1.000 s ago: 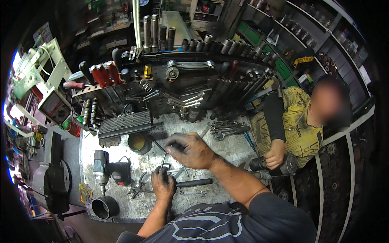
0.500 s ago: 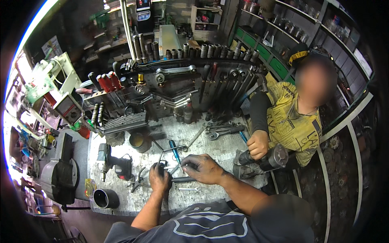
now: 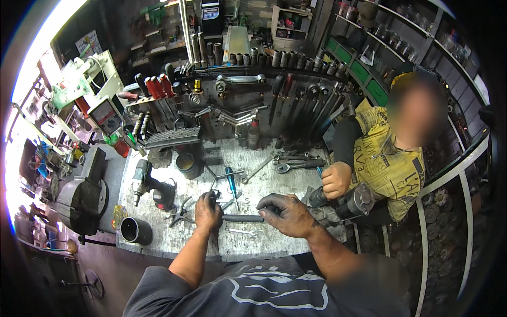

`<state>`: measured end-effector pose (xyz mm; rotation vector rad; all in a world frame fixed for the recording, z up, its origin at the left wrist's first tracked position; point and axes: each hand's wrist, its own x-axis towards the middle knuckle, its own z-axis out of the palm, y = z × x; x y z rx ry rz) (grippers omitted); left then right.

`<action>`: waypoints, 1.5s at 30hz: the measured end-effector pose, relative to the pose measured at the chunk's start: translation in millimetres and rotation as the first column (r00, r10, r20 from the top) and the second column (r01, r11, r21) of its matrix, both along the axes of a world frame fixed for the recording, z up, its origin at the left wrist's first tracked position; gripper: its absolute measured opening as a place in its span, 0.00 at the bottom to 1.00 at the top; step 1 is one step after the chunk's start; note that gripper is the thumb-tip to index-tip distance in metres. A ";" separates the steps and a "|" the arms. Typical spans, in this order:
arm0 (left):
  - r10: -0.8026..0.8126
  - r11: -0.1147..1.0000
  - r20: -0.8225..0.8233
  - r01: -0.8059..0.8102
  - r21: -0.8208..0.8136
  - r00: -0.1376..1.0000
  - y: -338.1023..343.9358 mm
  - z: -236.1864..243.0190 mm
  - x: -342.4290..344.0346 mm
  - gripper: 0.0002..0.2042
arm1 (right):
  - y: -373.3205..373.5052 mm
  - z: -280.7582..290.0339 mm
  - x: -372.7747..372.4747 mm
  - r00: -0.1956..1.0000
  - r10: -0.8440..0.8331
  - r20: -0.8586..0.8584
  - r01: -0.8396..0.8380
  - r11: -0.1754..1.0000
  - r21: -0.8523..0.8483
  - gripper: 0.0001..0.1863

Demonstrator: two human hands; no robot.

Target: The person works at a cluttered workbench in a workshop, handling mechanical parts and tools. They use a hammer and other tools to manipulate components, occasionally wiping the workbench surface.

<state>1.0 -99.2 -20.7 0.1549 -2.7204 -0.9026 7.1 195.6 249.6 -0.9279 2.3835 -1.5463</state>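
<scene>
My left hand (image 3: 208,215) is closed around a small dark part (image 3: 213,196), with a bent metal rod (image 3: 213,182) just above it. My right hand (image 3: 285,216) is curled, thumb toward the fingertips; what it may hold is hidden. Between them lies a long dark handle (image 3: 243,218). Beyond are a blue screwdriver (image 3: 231,184) and a long wrench (image 3: 256,170). A short silver wrench (image 3: 242,231) lies below the handle. Pliers (image 3: 180,214) rest left of my left hand, beside a black cordless drill (image 3: 162,196). A black cylinder (image 3: 136,232) stands at the near left.
A co-worker in yellow (image 3: 385,169) leans at the right, a hand (image 3: 336,179) over a cylindrical motor-like part (image 3: 351,206). A tool rack (image 3: 237,90) spans the bench (image 3: 158,248); a dark vise (image 3: 79,206) is on the left. A ribbed black tray (image 3: 171,136) sits behind the can.
My right hand has dropped and moved rightward, away from my left hand, uncovering the blue screwdriver. My left hand stays closed on the small part. The whole view has shifted slightly.
</scene>
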 end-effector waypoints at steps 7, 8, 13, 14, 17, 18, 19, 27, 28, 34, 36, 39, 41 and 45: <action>-0.063 0.986 -0.074 0.074 0.152 0.995 -6.3 -2.0 6.6 0.33 | -4.9 12.1 7.6 0.993 0.058 -0.106 -0.050 0.996 0.073 0.12; -0.059 0.981 -0.015 0.061 0.182 0.998 -8.3 -3.4 10.0 0.35 | -6.6 13.1 9.4 0.993 0.051 -0.107 -0.044 0.997 0.063 0.12; -0.090 0.991 -0.034 0.093 0.096 0.995 -13.3 -6.9 39.2 0.37 | -12.8 9.2 22.1 0.995 -0.005 -0.100 0.005 1.000 0.008 0.12; -0.066 0.995 -0.026 0.068 0.077 0.997 -13.1 -5.4 45.0 0.37 | -14.0 7.0 25.6 0.998 -0.018 -0.066 0.021 0.999 0.042 0.12; -0.124 0.992 -0.097 0.124 -0.010 0.988 -16.7 8.1 55.6 0.38 | -18.0 2.2 33.5 0.986 -0.032 -0.164 0.045 0.996 0.073 0.12; -0.126 0.992 -0.082 0.125 -0.014 0.989 -17.3 13.4 57.3 0.39 | -18.1 0.9 37.1 0.991 -0.036 -0.129 0.047 0.996 0.080 0.13; -0.152 0.988 -0.110 0.149 -0.031 0.982 -16.9 18.1 56.3 0.39 | -16.7 0.0 40.5 0.992 -0.045 -0.117 0.057 0.994 0.094 0.13; -0.143 0.985 -0.273 0.163 0.053 0.951 4.7 58.8 39.3 0.33 | -7.7 -5.2 73.3 0.986 -0.097 0.138 0.053 0.956 0.289 0.12; -0.126 0.987 -0.270 0.149 0.064 0.955 7.7 62.4 44.8 0.33 | -9.2 -5.7 77.6 0.993 -0.051 0.103 0.022 0.962 0.271 0.12; -0.041 0.997 -0.250 0.056 0.054 0.967 13.2 46.0 133.6 0.31 | -4.1 -6.7 111.2 0.980 0.158 0.119 -0.180 0.963 0.202 0.13; 0.007 0.999 -0.197 0.003 0.051 0.980 16.2 28.6 179.8 0.32 | 4.1 -15.3 126.5 0.943 0.224 -0.245 -0.201 0.973 0.114 0.15; 0.043 0.997 -0.206 -0.056 -0.056 0.978 27.8 9.1 254.0 0.29 | 41.3 -33.7 161.1 0.972 0.222 0.079 -0.231 0.966 0.116 0.17; 0.089 0.994 -0.112 -0.095 -0.051 0.990 41.1 -1.5 307.5 0.29 | 66.2 -54.3 185.3 0.988 0.130 0.084 -0.141 0.980 0.139 0.18; 0.013 0.999 0.110 -0.008 -0.049 0.994 61.7 -4.0 374.1 0.28 | 122.3 -92.2 233.8 0.982 -0.036 0.186 0.022 0.996 0.081 0.15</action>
